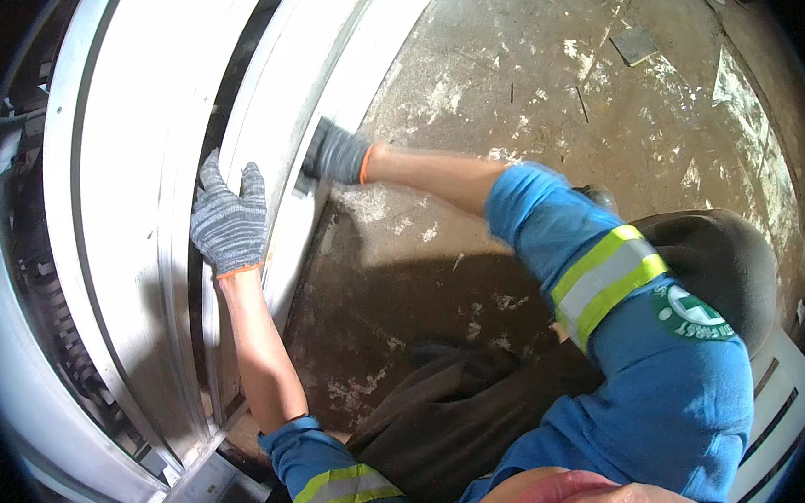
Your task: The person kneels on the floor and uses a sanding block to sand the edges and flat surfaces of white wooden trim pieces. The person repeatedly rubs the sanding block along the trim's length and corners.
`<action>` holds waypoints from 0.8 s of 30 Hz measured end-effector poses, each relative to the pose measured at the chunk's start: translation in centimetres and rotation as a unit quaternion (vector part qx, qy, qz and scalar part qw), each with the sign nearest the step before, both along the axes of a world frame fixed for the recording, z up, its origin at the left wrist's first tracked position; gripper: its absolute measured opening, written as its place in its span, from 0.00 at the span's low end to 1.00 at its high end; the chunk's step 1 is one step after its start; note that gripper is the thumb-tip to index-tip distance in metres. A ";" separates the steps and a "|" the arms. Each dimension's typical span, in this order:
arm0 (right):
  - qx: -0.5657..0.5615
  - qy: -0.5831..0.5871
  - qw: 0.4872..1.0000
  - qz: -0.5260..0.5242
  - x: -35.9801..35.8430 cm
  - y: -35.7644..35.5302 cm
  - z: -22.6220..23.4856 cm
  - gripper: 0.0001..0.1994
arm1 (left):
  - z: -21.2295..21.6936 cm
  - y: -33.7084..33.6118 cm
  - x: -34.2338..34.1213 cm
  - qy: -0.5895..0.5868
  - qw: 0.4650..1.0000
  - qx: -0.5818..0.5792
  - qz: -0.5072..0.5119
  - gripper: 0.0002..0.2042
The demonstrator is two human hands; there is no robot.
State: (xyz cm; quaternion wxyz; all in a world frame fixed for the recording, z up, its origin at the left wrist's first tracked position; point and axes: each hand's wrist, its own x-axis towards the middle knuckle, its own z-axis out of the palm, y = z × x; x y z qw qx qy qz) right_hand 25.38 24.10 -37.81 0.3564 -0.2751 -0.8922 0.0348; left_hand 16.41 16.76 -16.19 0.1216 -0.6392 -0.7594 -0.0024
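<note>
My left hand [230, 220], in a grey knit glove with an orange cuff, rests on a long white panel [274, 103] beside a dark gap. Its thumb and fingers are stretched apart, and some fingertips reach into the gap. My right hand [335, 154], gloved the same way, is at the panel's right edge. Motion blurs it and its fingers are mostly hidden, with a small dark patch at their tips that I cannot make out. Left of my hands runs another broad white panel [149, 175], with a dark gap between the two.
More white curved slats [47, 384] and dark machinery-like parts [55, 300] lie at the far left. A metal crosspiece [191, 490] joins the near ends. The brown floor [503, 89] is stained with white flakes and holds a small grey square piece [634, 45]. A slotted white seat [780, 404] is behind me.
</note>
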 end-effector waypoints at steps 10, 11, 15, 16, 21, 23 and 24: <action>-0.085 -0.263 0.961 0.010 4.7 2.1 3.0 0.23 | 0.1 -2.3 -2.0 0.008 1.000 0.023 -0.018 0.24; -0.083 -0.318 0.944 -0.037 8.1 5.7 3.5 0.26 | 0.0 -2.6 -2.3 0.013 0.999 0.029 -0.024 0.24; -0.146 -0.156 0.973 -0.087 18.6 17.9 2.7 0.24 | -0.7 -2.1 -1.8 0.038 0.998 0.051 0.000 0.23; -0.017 -0.117 0.980 -0.160 19.3 18.5 -0.4 0.26 | -1.0 -1.3 -1.0 0.046 0.998 0.051 0.008 0.23; -0.094 -0.166 0.980 -0.062 7.3 5.3 2.0 0.25 | -0.5 -2.0 -1.6 0.067 0.996 0.048 0.039 0.22; -0.059 -0.044 0.997 0.019 3.2 0.7 1.0 0.23 | -1.1 -1.0 -1.2 0.056 0.997 0.052 0.018 0.22; -0.033 -0.079 0.996 0.034 1.8 -1.3 1.3 0.23 | -0.9 -1.0 -1.2 0.054 0.997 0.054 0.006 0.22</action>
